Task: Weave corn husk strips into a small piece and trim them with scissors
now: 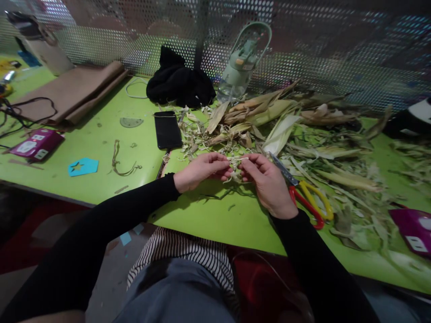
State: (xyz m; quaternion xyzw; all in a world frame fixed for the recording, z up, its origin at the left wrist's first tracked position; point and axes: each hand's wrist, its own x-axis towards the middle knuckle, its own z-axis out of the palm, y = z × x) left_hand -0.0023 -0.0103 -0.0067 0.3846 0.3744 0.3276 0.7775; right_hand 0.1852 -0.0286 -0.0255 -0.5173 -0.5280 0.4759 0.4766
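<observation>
Between both hands, over the front of the green table, is a pale strip of corn husk [237, 159] with a knotted or braided bit hanging below it. My left hand [210, 168] pinches its left end; my right hand [264, 179] pinches the right end. The finer detail of the knot is too small to tell. Just right of my right hand lie scissors [301, 190] with one red and one yellow handle, blades toward the husks. A heap of dry corn husks [279, 119] spreads behind and to the right of the hands, with small scraps near the fingers.
A black phone [167, 130], a black cloth [180, 83] and a green water bottle [239, 67] stand or lie behind. To the left are a knotted cord [117, 161], a blue paper tag [83, 167], a purple power strip [37, 144] and brown folded sheet [74, 92]. Perforated metal panels edge the table's back.
</observation>
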